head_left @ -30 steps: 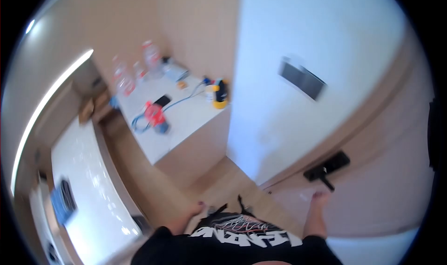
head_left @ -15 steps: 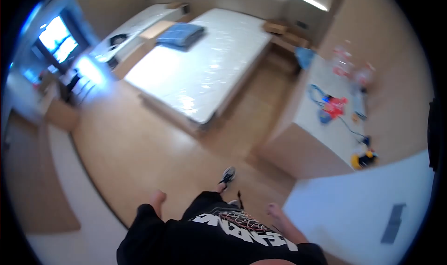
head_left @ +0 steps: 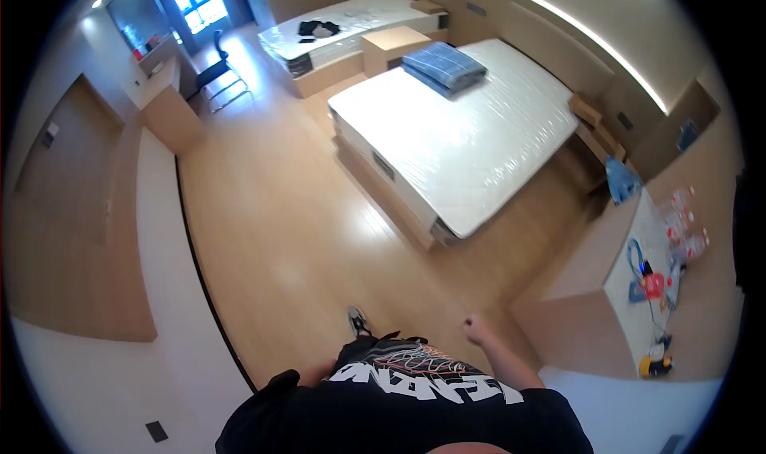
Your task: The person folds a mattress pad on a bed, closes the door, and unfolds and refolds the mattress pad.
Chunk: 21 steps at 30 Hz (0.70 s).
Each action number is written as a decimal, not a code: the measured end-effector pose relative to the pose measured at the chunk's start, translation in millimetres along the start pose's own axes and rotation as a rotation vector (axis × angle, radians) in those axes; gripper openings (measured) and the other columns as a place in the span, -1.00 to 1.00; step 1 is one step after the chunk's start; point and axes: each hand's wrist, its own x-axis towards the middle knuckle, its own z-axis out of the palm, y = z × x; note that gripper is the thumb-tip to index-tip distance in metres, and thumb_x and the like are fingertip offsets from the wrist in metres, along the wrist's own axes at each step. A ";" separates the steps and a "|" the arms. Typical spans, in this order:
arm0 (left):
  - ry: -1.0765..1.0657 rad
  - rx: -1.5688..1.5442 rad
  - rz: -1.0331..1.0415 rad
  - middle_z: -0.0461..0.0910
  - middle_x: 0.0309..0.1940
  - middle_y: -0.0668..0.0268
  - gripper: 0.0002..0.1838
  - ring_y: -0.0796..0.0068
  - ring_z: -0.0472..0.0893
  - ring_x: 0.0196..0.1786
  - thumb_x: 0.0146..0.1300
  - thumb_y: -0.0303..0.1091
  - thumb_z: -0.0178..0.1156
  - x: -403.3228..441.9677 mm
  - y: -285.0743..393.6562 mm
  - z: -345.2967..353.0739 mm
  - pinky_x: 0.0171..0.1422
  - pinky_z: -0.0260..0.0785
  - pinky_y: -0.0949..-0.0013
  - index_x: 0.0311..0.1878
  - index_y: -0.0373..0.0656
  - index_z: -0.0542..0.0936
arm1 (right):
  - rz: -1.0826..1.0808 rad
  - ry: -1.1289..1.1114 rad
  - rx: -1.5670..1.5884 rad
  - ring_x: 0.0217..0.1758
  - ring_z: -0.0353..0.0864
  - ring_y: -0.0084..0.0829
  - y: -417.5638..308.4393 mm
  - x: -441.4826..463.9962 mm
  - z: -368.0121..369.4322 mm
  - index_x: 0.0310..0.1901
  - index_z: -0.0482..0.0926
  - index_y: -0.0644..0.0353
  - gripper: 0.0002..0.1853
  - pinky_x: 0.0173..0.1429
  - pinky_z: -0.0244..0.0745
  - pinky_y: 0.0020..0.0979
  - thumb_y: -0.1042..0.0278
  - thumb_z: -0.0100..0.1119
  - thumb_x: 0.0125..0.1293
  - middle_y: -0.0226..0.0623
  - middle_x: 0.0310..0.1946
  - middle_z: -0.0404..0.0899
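Note:
My right hand (head_left: 476,329) hangs in front of my body over the wooden floor, its fingers curled closed; nothing shows in it. It is apart from the light wooden cabinet (head_left: 574,314) to its right. Only a bit of my left hand or wrist (head_left: 319,371) appears beside my black printed T-shirt (head_left: 423,406), and its fingers are hidden. One of my shoes (head_left: 357,321) is visible below me on the floor.
A plastic-wrapped mattress (head_left: 455,151) bears a folded blue plaid cloth (head_left: 444,65). Behind it are a bedside box (head_left: 395,45) and a second bed (head_left: 351,23). A chair (head_left: 219,75) stands by the desk (head_left: 163,95). Bottles (head_left: 686,230) and cables top the right cabinet.
The view has swung to the right-hand side's beds shifting rightward in frame, with the door and window now clearer. My left hand has dropped back against my body; the right stays in front.

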 end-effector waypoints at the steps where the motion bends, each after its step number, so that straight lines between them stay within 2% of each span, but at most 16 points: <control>1: 0.120 0.060 0.014 0.65 -0.20 -0.01 -0.69 0.02 0.64 -0.09 0.09 -0.26 0.09 16.7 -11.2 -28.7 0.04 0.44 0.06 -0.20 -0.20 0.68 | -0.099 -0.137 -0.053 -0.22 0.62 -0.27 -4.2 23.9 36.6 -0.14 0.59 0.24 -0.66 -0.10 0.51 -0.28 0.15 0.23 0.18 -0.11 -0.25 0.65; 3: 0.339 0.059 -0.038 0.65 -0.22 -0.02 -0.70 0.02 0.64 -0.09 0.07 -0.28 0.09 28.7 -34.2 -94.6 0.04 0.44 0.05 -0.24 -0.23 0.69 | -0.272 -0.405 -0.233 -0.25 0.61 -0.31 -53.7 38.6 74.0 -0.12 0.62 0.20 -0.71 -0.12 0.51 -0.28 0.19 0.20 0.21 -0.13 -0.27 0.66; 4: 0.351 -0.174 -0.141 0.65 -0.20 -0.03 -0.70 0.03 0.63 -0.07 0.08 -0.31 0.07 9.6 -31.2 -141.0 0.04 0.44 0.09 -0.21 -0.24 0.68 | -0.330 -0.481 -0.276 -0.24 0.61 -0.32 -60.4 57.7 93.0 -0.13 0.62 0.21 -0.71 -0.11 0.51 -0.28 0.21 0.19 0.22 -0.13 -0.26 0.66; 7: 0.659 -0.526 -0.285 0.65 -0.20 -0.01 -0.70 0.04 0.62 -0.07 0.09 -0.33 0.05 0.5 -67.0 -217.2 0.05 0.45 0.11 -0.19 -0.24 0.66 | -0.414 -0.553 -0.078 -0.22 0.62 -0.33 49.5 195.4 197.3 -0.13 0.63 0.23 -0.74 -0.09 0.50 -0.28 0.25 0.19 0.23 -0.12 -0.26 0.67; 9: 0.638 -0.526 -0.361 0.64 -0.17 -0.01 -0.70 0.08 0.62 -0.06 0.10 -0.33 0.05 -22.0 -67.2 -263.2 0.04 0.45 0.15 -0.16 -0.23 0.64 | -0.426 -0.482 -0.153 -0.20 0.62 -0.34 -3.7 192.3 163.0 -0.18 0.64 0.28 -0.73 -0.08 0.50 -0.28 0.24 0.18 0.23 -0.09 -0.28 0.66; 11: 0.577 -0.573 -0.348 0.64 -0.14 -0.01 -0.69 0.11 0.62 -0.05 0.11 -0.30 0.07 -20.9 -71.0 -290.9 0.05 0.45 0.16 -0.14 -0.24 0.63 | -0.025 -0.315 -0.162 -0.19 0.64 -0.28 -62.5 167.6 120.1 -0.19 0.65 0.29 -0.69 -0.09 0.50 -0.27 0.18 0.18 0.22 -0.03 -0.29 0.66; 13: 0.558 -0.643 -0.203 0.65 -0.16 0.06 -0.69 0.20 0.62 -0.03 0.13 -0.30 0.09 -6.3 -60.1 -302.9 0.04 0.45 0.19 -0.11 -0.24 0.62 | 0.019 -0.267 -0.342 -0.20 0.65 -0.19 -165.7 124.4 54.9 -0.19 0.65 0.32 -0.63 -0.10 0.51 -0.26 0.12 0.16 0.20 -0.01 -0.28 0.66; 15: 0.387 -0.888 0.064 0.65 -0.21 0.16 -0.70 0.29 0.61 -0.03 0.13 -0.35 0.11 8.5 -39.0 -323.5 0.04 0.44 0.24 -0.09 -0.24 0.60 | 0.059 -0.250 -0.376 -0.18 0.65 -0.18 -204.6 144.8 35.1 -0.19 0.65 0.32 -0.61 -0.09 0.50 -0.24 0.11 0.16 0.20 0.00 -0.27 0.66; 17: 0.326 -0.785 0.375 0.65 -0.24 0.22 -0.69 0.37 0.62 -0.11 0.11 -0.42 0.10 21.0 -14.3 -360.0 -0.05 0.47 0.28 -0.05 -0.21 0.59 | 0.071 -0.250 -0.388 -0.16 0.65 -0.16 -227.4 193.3 27.8 -0.19 0.65 0.33 -0.60 -0.07 0.50 -0.22 0.10 0.15 0.19 0.01 -0.25 0.65; 20: 0.326 -0.766 0.423 0.65 -0.23 0.23 -0.69 0.39 0.61 -0.15 0.13 -0.41 0.07 61.0 -20.6 -437.1 -0.07 0.47 0.30 -0.04 -0.15 0.59 | 0.070 -0.291 -0.437 -0.14 0.64 -0.13 -278.8 285.7 21.5 -0.19 0.64 0.34 -0.58 -0.05 0.50 -0.19 0.08 0.15 0.18 0.03 -0.23 0.65; 21: 0.295 -0.747 0.318 0.65 -0.23 0.23 -0.70 0.40 0.61 -0.15 0.13 -0.41 0.05 66.5 -21.9 -467.5 -0.07 0.46 0.30 -0.05 -0.12 0.60 | 0.063 -0.310 -0.464 -0.13 0.64 -0.12 -296.4 320.7 19.3 -0.19 0.64 0.35 -0.58 -0.04 0.50 -0.18 0.07 0.15 0.18 0.04 -0.22 0.65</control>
